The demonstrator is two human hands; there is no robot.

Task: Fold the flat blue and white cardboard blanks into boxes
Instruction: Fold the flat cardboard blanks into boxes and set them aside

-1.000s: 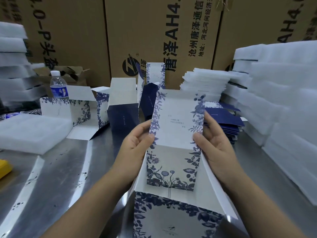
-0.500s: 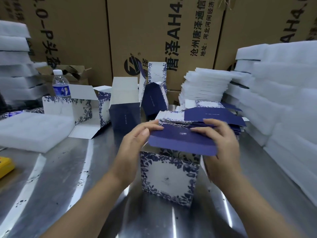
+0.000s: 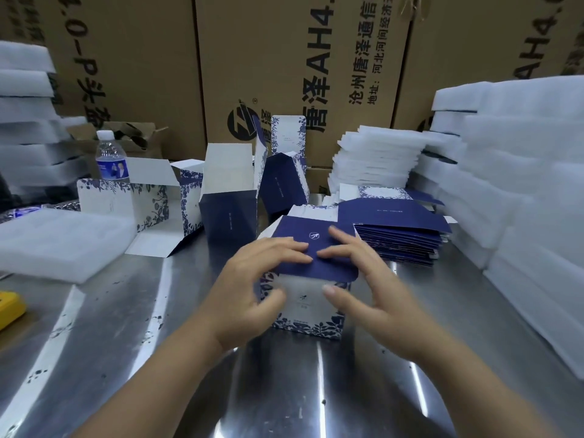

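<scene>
Tall brown corrugated cartons [image 3: 284,58] wall off the back of a shiny steel bench [image 3: 126,358], with white foam sheets [image 3: 521,200] piled on the right. Near the middle of the bench stands the blue and white floral cardboard box [image 3: 305,311], upright, its dark blue lid flap [image 3: 319,248] folded over the top. My left grip [image 3: 252,279] and right grip [image 3: 366,279] are both spread, not clenched. The flat fingers lie on the lid flap and the thumbs rest against the white front panel. I judge this to be the closing step, as the flap's rounded front edge appears to sit outside the front wall. The next move calls for steering that edge inside with even pressure, then reaching for the stack of flat dark blue blanks [image 3: 401,241] just beyond.
</scene>
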